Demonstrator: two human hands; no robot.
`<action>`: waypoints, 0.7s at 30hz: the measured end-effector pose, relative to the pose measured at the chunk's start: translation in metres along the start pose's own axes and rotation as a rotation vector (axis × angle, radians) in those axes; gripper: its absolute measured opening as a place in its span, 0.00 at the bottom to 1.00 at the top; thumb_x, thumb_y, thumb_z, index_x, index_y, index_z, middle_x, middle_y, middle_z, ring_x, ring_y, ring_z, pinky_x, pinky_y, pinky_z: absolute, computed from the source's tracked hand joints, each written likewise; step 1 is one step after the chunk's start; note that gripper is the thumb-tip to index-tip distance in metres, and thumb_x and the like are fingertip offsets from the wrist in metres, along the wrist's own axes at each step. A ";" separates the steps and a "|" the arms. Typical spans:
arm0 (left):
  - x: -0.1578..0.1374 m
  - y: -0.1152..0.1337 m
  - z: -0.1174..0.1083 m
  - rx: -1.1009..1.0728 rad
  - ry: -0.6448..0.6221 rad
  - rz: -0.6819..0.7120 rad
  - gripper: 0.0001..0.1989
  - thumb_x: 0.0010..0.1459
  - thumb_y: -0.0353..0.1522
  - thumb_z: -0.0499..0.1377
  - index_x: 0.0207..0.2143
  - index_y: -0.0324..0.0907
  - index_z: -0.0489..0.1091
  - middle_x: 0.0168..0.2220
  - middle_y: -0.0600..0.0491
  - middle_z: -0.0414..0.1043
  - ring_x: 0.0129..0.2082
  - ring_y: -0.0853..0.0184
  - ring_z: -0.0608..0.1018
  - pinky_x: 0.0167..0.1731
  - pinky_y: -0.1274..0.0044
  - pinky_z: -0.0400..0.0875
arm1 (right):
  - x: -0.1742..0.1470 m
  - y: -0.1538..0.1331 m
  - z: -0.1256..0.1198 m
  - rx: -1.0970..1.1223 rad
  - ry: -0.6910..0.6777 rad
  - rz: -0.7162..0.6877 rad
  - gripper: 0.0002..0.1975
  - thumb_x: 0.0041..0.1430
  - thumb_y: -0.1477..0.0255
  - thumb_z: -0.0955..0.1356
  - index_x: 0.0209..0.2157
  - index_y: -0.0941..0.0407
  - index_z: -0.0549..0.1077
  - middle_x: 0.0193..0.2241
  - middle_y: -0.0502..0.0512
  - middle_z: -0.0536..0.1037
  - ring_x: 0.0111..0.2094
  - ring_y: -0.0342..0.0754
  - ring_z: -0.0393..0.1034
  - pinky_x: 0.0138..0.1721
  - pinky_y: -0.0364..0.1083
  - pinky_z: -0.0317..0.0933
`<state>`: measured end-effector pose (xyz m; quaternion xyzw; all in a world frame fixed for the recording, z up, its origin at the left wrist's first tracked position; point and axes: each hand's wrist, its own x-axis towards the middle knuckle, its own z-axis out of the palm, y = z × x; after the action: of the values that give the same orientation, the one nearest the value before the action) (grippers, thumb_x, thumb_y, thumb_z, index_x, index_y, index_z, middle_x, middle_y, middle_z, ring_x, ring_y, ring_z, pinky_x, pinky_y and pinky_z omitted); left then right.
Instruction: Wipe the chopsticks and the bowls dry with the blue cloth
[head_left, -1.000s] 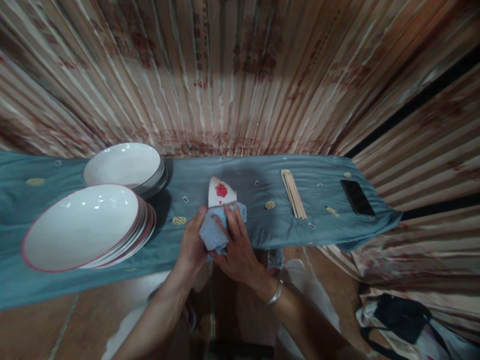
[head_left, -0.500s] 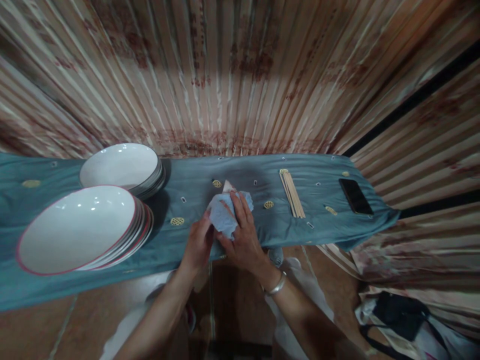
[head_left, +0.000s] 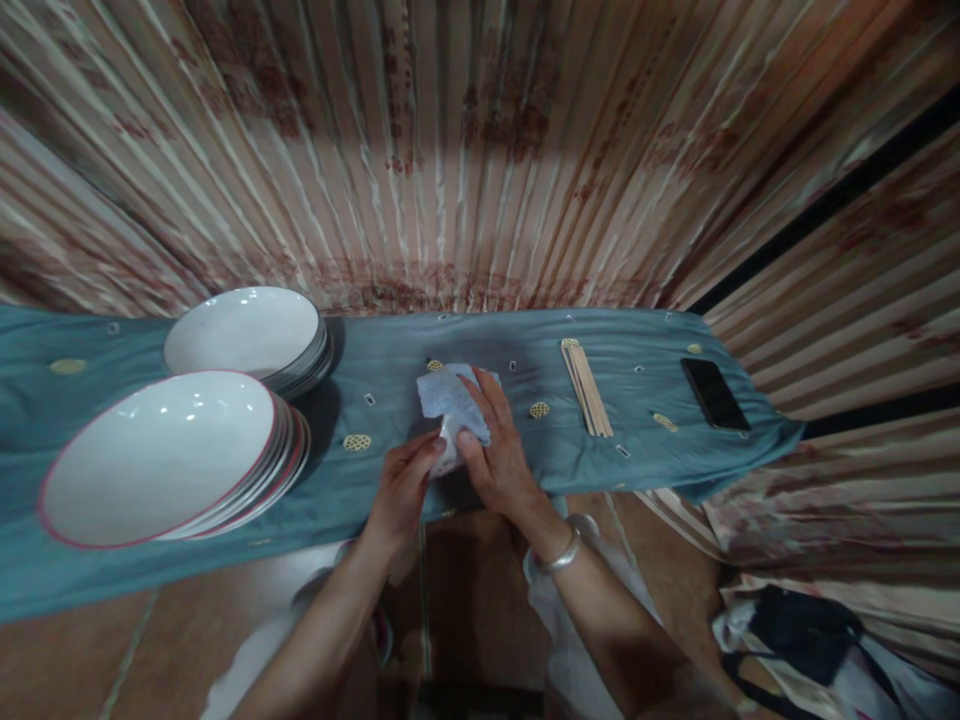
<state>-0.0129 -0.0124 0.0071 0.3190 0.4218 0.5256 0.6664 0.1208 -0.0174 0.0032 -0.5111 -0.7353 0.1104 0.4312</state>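
Right hand (head_left: 501, 455) fingers press a soft, crumpled blue cloth (head_left: 452, 398) over a small white bowl (head_left: 448, 455), mostly hidden; left hand (head_left: 401, 487) fingertips pinch its lower rim. Both sit mid-table on teal fabric (head_left: 390, 390), with bare fabric either side between the stacked glossy plates (head_left: 161, 450) and thin chopsticks (head_left: 587, 388)

Soft matt cloth (head_left: 452, 400), glossy ceramic plates (head_left: 157, 455) (red-rimmed), wooden chopsticks (head_left: 587, 388), glossy phone (head_left: 714, 393)

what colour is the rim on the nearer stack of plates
Red, on the white nearer stack of plates, in the head view.
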 end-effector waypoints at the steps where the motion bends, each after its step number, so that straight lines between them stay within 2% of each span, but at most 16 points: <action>1: 0.000 0.000 -0.001 0.007 -0.011 -0.004 0.10 0.39 0.37 0.69 0.24 0.41 0.79 0.24 0.51 0.78 0.27 0.65 0.76 0.33 0.75 0.69 | 0.001 0.001 -0.001 0.021 0.009 0.009 0.28 0.69 0.61 0.54 0.67 0.53 0.50 0.67 0.59 0.54 0.69 0.52 0.44 0.67 0.60 0.45; 6: 0.000 -0.003 -0.004 0.033 -0.033 -0.013 0.12 0.40 0.39 0.69 0.25 0.39 0.80 0.24 0.51 0.78 0.26 0.65 0.75 0.32 0.75 0.68 | 0.004 0.008 -0.001 0.118 0.023 0.084 0.28 0.69 0.60 0.54 0.66 0.54 0.53 0.66 0.59 0.57 0.67 0.51 0.50 0.67 0.58 0.47; 10: -0.001 -0.004 -0.004 0.040 -0.028 -0.002 0.12 0.42 0.39 0.68 0.26 0.39 0.80 0.23 0.51 0.77 0.26 0.64 0.76 0.32 0.74 0.68 | 0.007 0.014 0.000 0.197 0.025 0.162 0.29 0.69 0.56 0.53 0.64 0.55 0.60 0.64 0.60 0.63 0.65 0.52 0.55 0.65 0.55 0.51; 16: -0.003 0.004 0.001 -0.007 -0.029 -0.033 0.14 0.39 0.39 0.70 0.26 0.38 0.79 0.25 0.48 0.78 0.31 0.60 0.79 0.35 0.72 0.71 | 0.011 0.016 -0.001 0.347 0.020 0.343 0.32 0.66 0.50 0.54 0.57 0.56 0.70 0.50 0.59 0.77 0.55 0.53 0.68 0.59 0.52 0.59; 21: -0.007 0.014 0.003 -0.077 -0.030 -0.068 0.15 0.37 0.39 0.72 0.24 0.37 0.79 0.26 0.48 0.79 0.28 0.62 0.78 0.31 0.73 0.71 | 0.013 0.017 -0.001 0.464 0.011 0.427 0.33 0.64 0.47 0.55 0.49 0.57 0.76 0.48 0.58 0.78 0.55 0.53 0.69 0.57 0.50 0.59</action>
<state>-0.0168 -0.0153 0.0225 0.2864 0.4020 0.5136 0.7019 0.1309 0.0013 0.0004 -0.5425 -0.5643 0.3603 0.5074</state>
